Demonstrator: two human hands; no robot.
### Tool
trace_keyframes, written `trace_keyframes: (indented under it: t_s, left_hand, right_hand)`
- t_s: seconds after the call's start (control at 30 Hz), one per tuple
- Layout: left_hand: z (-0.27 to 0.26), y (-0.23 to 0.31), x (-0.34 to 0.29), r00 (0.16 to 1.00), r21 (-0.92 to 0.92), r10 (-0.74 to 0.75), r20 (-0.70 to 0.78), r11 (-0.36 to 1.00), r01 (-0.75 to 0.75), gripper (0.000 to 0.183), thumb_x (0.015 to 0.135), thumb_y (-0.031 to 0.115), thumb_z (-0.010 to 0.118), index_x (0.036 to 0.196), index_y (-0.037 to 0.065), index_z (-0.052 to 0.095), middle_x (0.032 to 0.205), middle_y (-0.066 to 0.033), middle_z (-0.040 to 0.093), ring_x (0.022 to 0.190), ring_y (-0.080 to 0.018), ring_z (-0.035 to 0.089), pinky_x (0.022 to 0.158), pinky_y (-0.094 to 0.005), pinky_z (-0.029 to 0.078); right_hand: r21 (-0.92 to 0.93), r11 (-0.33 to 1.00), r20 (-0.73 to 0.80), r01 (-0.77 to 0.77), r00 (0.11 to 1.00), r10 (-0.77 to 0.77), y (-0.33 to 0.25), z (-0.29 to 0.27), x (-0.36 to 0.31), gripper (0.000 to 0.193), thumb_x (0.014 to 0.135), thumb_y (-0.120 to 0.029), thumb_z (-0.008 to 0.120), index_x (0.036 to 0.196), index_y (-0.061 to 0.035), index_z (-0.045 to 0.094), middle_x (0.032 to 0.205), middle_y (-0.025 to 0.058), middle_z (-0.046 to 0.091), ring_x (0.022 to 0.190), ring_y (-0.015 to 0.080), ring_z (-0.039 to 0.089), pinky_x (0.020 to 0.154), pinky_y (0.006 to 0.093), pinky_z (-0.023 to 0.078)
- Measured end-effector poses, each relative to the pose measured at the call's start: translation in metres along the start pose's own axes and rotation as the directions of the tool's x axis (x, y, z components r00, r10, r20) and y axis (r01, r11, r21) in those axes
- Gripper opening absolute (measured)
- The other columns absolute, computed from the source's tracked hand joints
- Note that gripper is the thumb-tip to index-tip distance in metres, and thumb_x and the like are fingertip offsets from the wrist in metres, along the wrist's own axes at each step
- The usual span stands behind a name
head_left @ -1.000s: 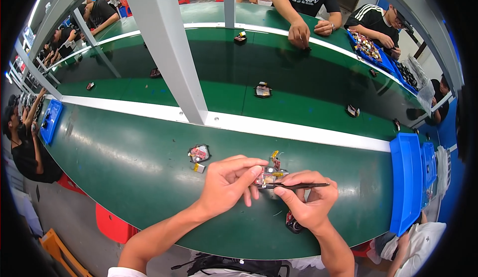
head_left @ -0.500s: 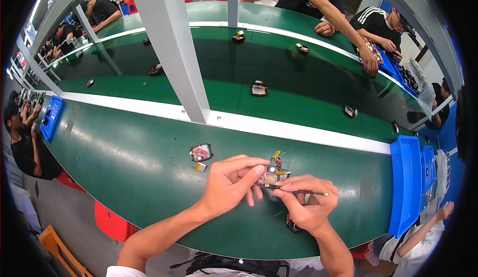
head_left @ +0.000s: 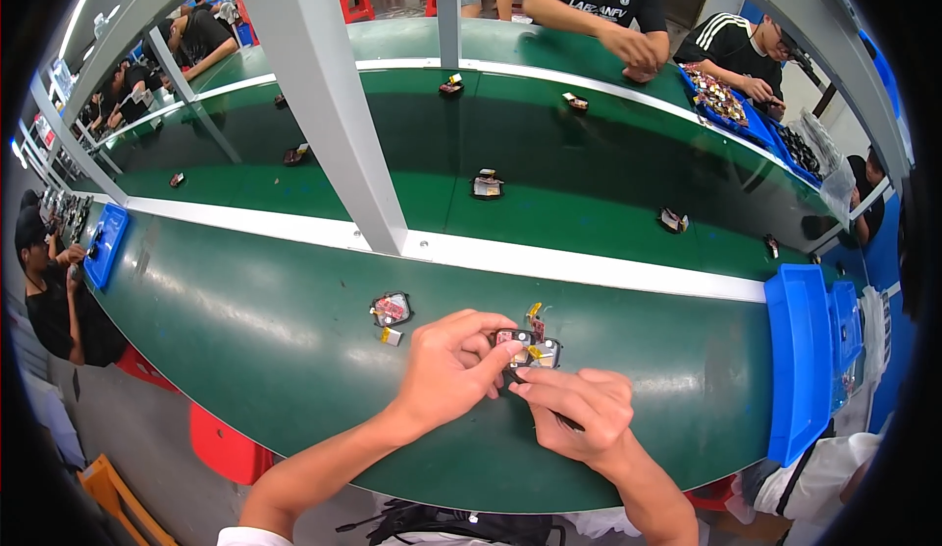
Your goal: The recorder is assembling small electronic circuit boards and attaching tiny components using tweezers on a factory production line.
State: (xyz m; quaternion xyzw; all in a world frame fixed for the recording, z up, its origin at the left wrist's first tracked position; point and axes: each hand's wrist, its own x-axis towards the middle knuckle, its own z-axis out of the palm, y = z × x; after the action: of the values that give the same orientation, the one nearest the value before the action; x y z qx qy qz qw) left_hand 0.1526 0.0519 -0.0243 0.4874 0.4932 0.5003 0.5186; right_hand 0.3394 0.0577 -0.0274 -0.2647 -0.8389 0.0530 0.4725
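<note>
My left hand (head_left: 446, 364) and right hand (head_left: 574, 411) meet over the near green belt (head_left: 245, 330), both pinched together on a small electronic assembly (head_left: 530, 348), which sits just above the belt at centre, near my edge. The assembly is a dark, roughly square piece with a pale window-like face and small yellow and red parts along its far side. My left fingers close on its left edge; my right thumb and forefinger press its near edge, with a thin dark tool lying under that palm. Just left of it lies a second assembly (head_left: 391, 309) showing a red face, with a small yellow tab (head_left: 391, 336) beside it. At far right stand blue trays (head_left: 797, 360); another blue tray (head_left: 103, 242) sits at far left. A grey post (head_left: 324, 95) rises from the white divider (head_left: 589, 266).
</note>
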Motion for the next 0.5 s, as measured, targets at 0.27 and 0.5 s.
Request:
trace_keyframes:
  t_s: [0.27, 0.5]
  left_hand:
    - [0.014, 0.009, 0.002, 0.999, 0.139, 0.012, -0.038, 0.990, -0.007, 0.018, 0.093, -0.002, 0.068, 0.109, -0.009, 0.066, 0.088, -0.0108, 0.067, 0.066, -0.0133, 0.070, 0.052, -0.0244, 0.058]
    - [0.020, 0.016, 0.002, 0.994, 0.145, 0.062, -0.093, 0.988, -0.048, 0.016, 0.091, -0.002, 0.069, 0.105, -0.008, 0.067, 0.084, -0.0102, 0.068, 0.060, -0.0124, 0.068, 0.050, -0.0258, 0.057]
  right_hand:
    - [0.118, 0.993, -0.155, -0.019, 0.987, 0.037, 0.013, 0.008, -0.006, 0.030, 0.057, 0.009, 0.076, 0.083, -0.0063, 0.073, 0.087, 0.0033, 0.075, 0.047, 0.0126, 0.052, 0.043, 0.0239, 0.038]
    - [0.007, 1.000, -0.131, 0.014, 0.991, -0.013, 0.009, -0.004, -0.004, 0.033, 0.054, 0.006, 0.077, 0.084, -0.0078, 0.073, 0.089, 0.0018, 0.075, 0.046, 0.0120, 0.048, 0.042, 0.0249, 0.034]
